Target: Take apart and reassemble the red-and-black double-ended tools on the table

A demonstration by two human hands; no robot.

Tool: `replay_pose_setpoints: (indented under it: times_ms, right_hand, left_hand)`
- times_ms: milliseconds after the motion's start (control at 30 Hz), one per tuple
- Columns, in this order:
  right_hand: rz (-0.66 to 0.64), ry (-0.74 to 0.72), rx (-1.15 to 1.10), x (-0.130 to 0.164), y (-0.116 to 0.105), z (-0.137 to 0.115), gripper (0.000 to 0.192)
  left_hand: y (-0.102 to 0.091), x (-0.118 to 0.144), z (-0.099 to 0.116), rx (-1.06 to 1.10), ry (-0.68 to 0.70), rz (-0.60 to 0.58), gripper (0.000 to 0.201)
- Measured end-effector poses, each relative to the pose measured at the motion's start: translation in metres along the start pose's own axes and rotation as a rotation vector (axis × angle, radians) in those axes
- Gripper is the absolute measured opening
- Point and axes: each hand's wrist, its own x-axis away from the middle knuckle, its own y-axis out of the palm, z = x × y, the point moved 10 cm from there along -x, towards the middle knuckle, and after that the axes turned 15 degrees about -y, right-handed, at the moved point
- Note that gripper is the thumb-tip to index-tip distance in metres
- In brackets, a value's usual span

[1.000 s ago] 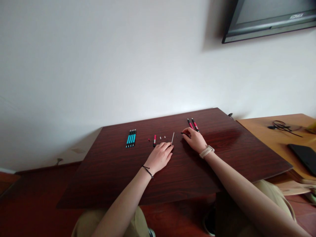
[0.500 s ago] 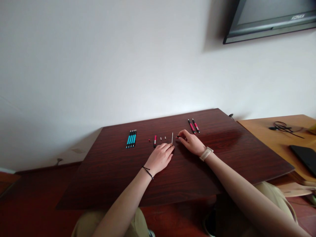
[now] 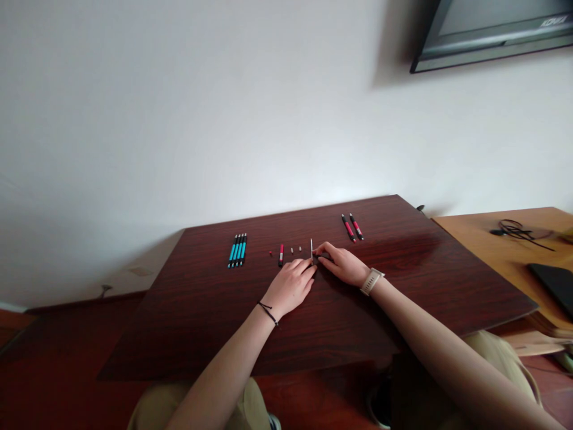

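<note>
My left hand [image 3: 293, 283] lies on the dark table with its fingers stretched out, the fingertips touching the lower end of a thin white pen refill [image 3: 311, 248]. My right hand [image 3: 342, 264], thumb and forefinger pinched, holds a small black pen part [image 3: 316, 255] just right of the refill. Left of the refill lie two tiny pale pieces [image 3: 300, 249], a red pen barrel [image 3: 281, 255] with a silver band, and a tiny red piece [image 3: 270, 254]. These form a loose row. Fingers partly hide the black part.
Several blue-and-black pens [image 3: 237, 249] lie side by side at the left of the table [image 3: 201, 328]. Two red-and-black pens [image 3: 353, 227] are at the back right. Beyond the right edge, a lighter wooden table [image 3: 483, 233] carries a cable [image 3: 514, 230] and a black flat device [image 3: 553, 283].
My right hand has moved slightly left and toward me, bringing the black part close beside the refill. My left hand has stayed in place.
</note>
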Motion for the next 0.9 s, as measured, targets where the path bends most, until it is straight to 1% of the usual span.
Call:
replay_pose_setpoints:
  times_ms: [167,333,433,533,600,767,900]
  right_hand:
    - [0.02,0.011,0.026,-0.001,-0.005,-0.002,0.013]
    - [0.123,0.104,0.08,0.002,-0.022,0.004,0.015]
    - [0.167,0.085,0.086,0.001,-0.029,0.0,0.017]
    - [0.19,0.067,0.086,0.001,-0.031,-0.001,0.018]
    - [0.185,0.068,0.097,0.002,-0.03,0.002,0.018]
    - [0.115,0.055,0.12,0.002,-0.021,0.006,0.02]
    - [0.11,0.128,0.134,0.006,-0.02,0.014,0.015]
  left_hand:
    - [-0.002,0.0,-0.001,0.0,-0.013,0.002,0.033]
    - [-0.005,0.0,-0.004,0.029,-0.026,0.016,0.031]
    - [-0.009,-0.001,-0.007,0.055,-0.049,0.035,0.029]
    - [-0.011,-0.002,-0.008,0.065,-0.058,0.033,0.028]
    - [-0.01,-0.002,-0.007,0.064,-0.055,0.023,0.027]
    - [-0.009,-0.002,-0.008,0.056,-0.06,0.023,0.025]
    - [-0.009,-0.002,-0.014,0.032,-0.109,0.041,0.02]
